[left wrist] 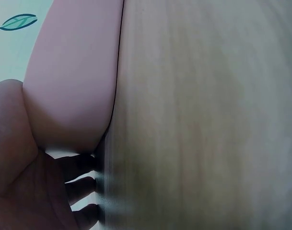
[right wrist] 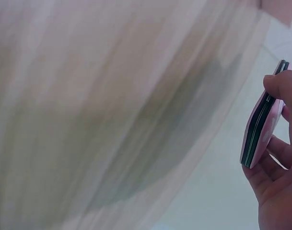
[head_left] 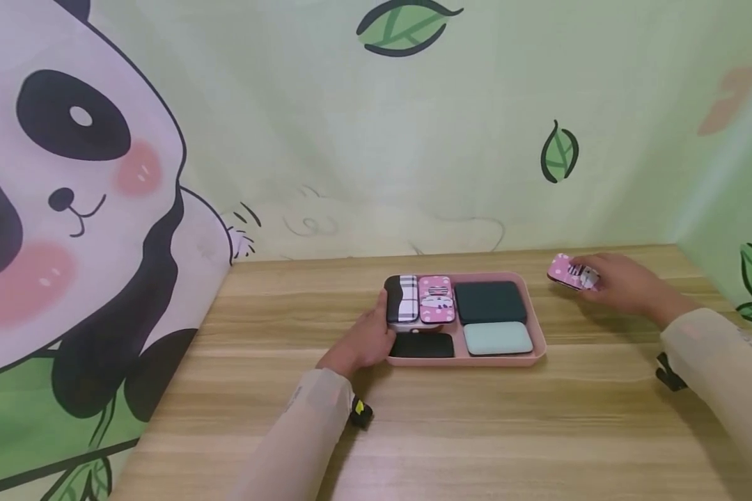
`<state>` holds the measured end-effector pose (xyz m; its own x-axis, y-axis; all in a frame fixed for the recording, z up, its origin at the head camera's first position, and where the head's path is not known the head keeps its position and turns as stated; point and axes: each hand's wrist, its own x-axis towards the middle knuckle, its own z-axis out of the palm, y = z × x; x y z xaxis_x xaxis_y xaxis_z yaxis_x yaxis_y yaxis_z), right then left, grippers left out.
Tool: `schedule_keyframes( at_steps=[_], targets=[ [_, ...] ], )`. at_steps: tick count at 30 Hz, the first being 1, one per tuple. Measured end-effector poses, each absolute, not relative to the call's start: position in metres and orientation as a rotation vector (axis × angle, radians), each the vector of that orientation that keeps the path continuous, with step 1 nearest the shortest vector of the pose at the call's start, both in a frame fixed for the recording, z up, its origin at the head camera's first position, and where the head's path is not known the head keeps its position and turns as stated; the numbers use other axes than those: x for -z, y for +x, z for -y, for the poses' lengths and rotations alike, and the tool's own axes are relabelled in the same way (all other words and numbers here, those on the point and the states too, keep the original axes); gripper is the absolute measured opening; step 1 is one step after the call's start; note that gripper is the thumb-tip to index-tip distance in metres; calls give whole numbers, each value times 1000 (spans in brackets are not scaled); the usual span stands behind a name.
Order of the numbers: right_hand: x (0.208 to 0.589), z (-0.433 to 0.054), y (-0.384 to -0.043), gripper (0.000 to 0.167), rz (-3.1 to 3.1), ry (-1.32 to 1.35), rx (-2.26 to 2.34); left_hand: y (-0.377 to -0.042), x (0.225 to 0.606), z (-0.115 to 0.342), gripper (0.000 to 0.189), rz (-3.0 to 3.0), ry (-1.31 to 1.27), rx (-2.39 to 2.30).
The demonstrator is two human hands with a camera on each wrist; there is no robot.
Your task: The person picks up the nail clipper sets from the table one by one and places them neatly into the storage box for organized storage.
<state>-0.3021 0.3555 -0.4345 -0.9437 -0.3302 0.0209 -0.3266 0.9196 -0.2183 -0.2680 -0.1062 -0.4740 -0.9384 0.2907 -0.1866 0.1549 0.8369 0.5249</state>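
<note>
In the head view a pink tray (head_left: 537, 348) lies on the table. Inside are a black-and-white plaid case (head_left: 404, 299), a pink patterned case (head_left: 437, 299), a large dark case (head_left: 491, 302), a pale blue case (head_left: 498, 338) and a black case (head_left: 423, 345). My left hand (head_left: 365, 339) grips the tray's left end, its thumb up by the plaid case; the left wrist view shows the fingers around the tray's pink wall (left wrist: 76, 81). To the tray's right, my right hand (head_left: 620, 282) pinches another small pink case (head_left: 564, 270), whose dark zipped side (right wrist: 257, 125) shows in the right wrist view.
The wood-grain table (head_left: 451, 431) extends in front of the tray and to both sides. Behind it hangs a pale green backdrop (head_left: 326, 125) printed with leaves and a large panda (head_left: 138, 278). The backdrop also encloses the right side.
</note>
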Motion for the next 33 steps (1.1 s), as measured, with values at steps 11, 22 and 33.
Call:
schedule_keyframes(
  at_steps=[11, 22, 33],
  targets=[
    [422, -317, -292, 65, -3067, -623, 438, -269, 479, 107, 76, -2766, 360, -750],
    [412, -276, -286, 65, -3010, -803, 488, -267, 476, 107, 76, -2765, 365, -762],
    [413, -242, -274, 62, -2872, -896, 471, -267, 476, 108, 75, -2766, 350, -744]
  ],
)
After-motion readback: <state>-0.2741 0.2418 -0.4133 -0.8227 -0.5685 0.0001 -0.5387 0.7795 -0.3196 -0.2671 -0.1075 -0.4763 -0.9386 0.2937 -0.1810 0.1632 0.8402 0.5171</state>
